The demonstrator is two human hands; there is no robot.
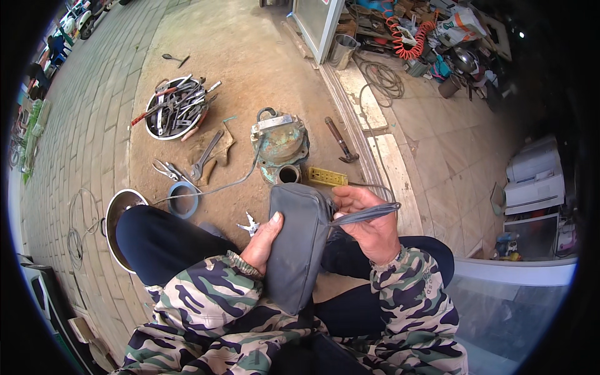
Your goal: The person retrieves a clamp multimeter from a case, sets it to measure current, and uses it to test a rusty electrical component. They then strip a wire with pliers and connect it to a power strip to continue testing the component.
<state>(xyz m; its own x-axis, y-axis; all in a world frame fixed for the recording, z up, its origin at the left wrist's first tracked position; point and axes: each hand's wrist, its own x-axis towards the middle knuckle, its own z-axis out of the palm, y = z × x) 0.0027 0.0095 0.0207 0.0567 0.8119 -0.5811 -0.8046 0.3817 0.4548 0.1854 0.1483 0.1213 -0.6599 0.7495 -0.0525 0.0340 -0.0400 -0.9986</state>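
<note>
"Two surfaces?"
"Tiles [450, 169] at right; concrete [231, 56] ahead, bearing the green machine [284, 147]."
"The pouch [294, 250]?"
"Before me, long axis pointing away. My left hand [262, 244] clasps its left side; my right hand [376, 237] curls at its far right corner, strap [369, 214] across it, pinch unclear."

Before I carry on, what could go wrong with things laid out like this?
Anything slipping from the grey pouch in the left hand might drop into the open round port of the green-painted pump just beyond it. The grey cable across the ground in front of the left knee could trip someone. The metal pot is heaped with tools above its rim, so a knock may spill some.
</note>
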